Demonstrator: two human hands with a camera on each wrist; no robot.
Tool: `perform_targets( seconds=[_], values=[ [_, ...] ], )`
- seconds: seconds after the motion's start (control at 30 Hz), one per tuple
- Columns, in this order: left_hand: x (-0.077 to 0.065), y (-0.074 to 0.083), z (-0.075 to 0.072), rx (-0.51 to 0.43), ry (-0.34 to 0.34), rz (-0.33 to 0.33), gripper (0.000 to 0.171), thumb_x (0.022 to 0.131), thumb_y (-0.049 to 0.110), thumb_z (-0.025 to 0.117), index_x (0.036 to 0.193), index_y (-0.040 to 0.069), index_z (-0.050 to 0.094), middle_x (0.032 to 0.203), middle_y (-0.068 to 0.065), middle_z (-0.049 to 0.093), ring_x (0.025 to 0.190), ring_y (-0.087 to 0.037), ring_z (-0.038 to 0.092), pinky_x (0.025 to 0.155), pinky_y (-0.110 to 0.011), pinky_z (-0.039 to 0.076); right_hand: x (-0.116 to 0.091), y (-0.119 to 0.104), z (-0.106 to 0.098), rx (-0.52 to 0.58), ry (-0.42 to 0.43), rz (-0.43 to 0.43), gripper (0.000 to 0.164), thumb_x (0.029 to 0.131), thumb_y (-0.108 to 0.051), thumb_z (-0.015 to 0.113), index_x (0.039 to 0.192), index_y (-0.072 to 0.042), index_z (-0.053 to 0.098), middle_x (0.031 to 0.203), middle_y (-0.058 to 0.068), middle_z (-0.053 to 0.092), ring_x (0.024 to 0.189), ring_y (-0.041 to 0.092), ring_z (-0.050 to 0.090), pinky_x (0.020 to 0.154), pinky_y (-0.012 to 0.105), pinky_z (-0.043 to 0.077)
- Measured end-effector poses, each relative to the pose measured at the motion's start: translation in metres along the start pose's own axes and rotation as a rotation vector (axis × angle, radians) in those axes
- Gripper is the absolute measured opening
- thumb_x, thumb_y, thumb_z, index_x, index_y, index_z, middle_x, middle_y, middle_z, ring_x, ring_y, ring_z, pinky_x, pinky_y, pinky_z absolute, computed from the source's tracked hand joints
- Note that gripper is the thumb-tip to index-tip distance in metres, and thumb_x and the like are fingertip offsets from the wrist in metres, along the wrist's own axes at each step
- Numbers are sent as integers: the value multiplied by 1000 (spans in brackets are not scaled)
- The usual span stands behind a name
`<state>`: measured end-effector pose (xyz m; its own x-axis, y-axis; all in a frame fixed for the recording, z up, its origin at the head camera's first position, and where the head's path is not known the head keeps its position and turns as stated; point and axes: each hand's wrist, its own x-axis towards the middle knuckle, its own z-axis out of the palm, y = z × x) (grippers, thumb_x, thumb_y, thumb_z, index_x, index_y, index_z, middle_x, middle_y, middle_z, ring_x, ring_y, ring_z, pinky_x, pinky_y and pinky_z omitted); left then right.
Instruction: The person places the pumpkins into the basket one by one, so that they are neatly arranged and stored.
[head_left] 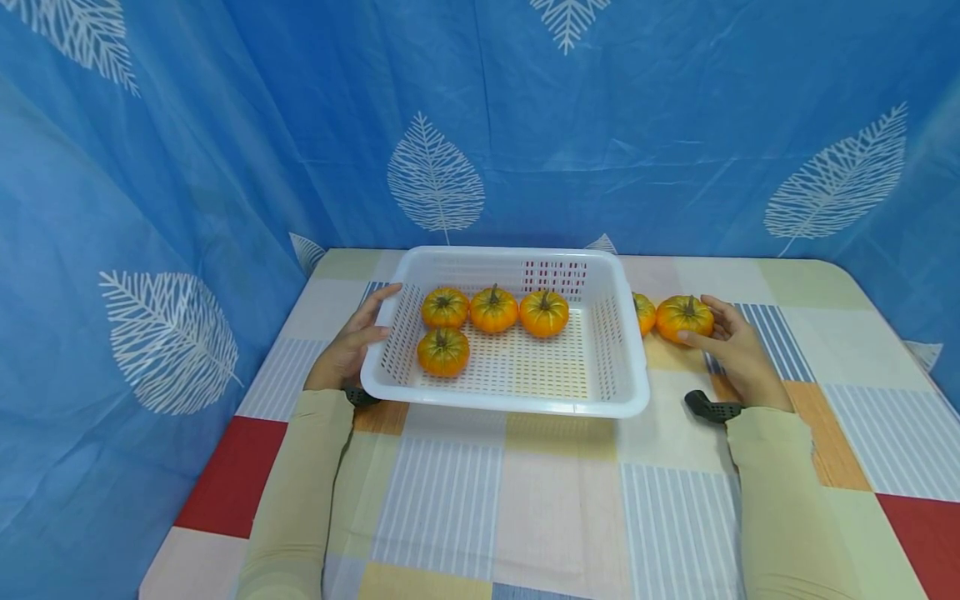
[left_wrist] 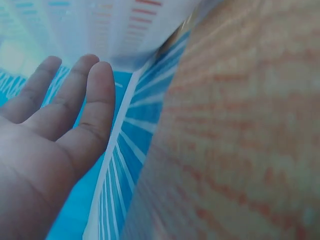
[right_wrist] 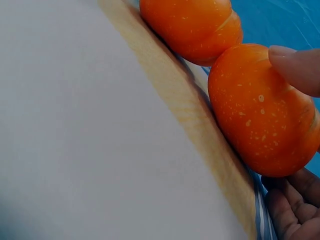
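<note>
A white plastic basket (head_left: 502,402) with slotted walls holds several small orange pumpkins: three in a back row, including one pumpkin (head_left: 543,314), and another pumpkin (head_left: 442,352) in front at the left. At the basket's left wall, my left hand (head_left: 352,342) rests with fingers extended; the left wrist view shows the fingers (left_wrist: 100,90) straight at its outer side. To the right of the basket, my right hand (head_left: 738,350) holds a pumpkin (head_left: 684,318) between thumb and fingers. Touching that one in the right wrist view is a second pumpkin (right_wrist: 192,27), partly hidden behind the basket in the head view.
A checked, patchwork-patterned cloth (head_left: 562,500) covers the table. Blue curtains (head_left: 525,167) with white leaf prints hang behind the table and along its left side. Dark wrist straps (head_left: 712,408) sit at both cuffs.
</note>
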<state>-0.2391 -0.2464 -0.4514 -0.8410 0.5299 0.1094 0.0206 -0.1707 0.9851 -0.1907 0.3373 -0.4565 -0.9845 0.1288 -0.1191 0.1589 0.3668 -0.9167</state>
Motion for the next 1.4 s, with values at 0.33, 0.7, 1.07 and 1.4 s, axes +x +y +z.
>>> perform_targets(
  seconds=[0.33, 0.7, 1.07, 1.4],
  values=[
    [1, 3, 3, 32, 11, -16, 73, 97, 17, 63, 163, 32, 36, 176, -23, 11, 149, -48, 31, 101, -46, 54, 2, 1, 1, -5, 13, -6, 86, 106, -18, 69, 172, -6, 16, 175, 31, 16, 155, 51, 25, 129, 47, 26],
    [1, 2, 5, 36, 37, -11, 74, 94, 15, 59, 162, 32, 34, 175, -22, 12, 150, -47, 28, 105, -54, 49, 2, 1, 3, -4, 34, 3, 85, 106, -19, 70, 172, -6, 18, 174, 31, 18, 153, 49, 28, 128, 46, 29],
    [3, -1, 6, 25, 42, 4, 74, 94, 16, 58, 161, 35, 35, 177, -21, 8, 151, -49, 25, 112, -67, 41, -1, -3, 0, 27, 73, 41, 86, 105, -26, 71, 174, -18, 19, 179, 22, 8, 159, 51, 18, 129, 59, 21],
    [2, -2, 6, 14, 53, 1, 72, 93, 16, 57, 159, 37, 36, 176, -22, 9, 148, -47, 29, 110, -58, 48, -5, -16, -3, 6, 94, -5, 83, 106, -29, 70, 174, -23, 22, 180, 20, 9, 162, 51, 10, 128, 63, 18]
  ],
)
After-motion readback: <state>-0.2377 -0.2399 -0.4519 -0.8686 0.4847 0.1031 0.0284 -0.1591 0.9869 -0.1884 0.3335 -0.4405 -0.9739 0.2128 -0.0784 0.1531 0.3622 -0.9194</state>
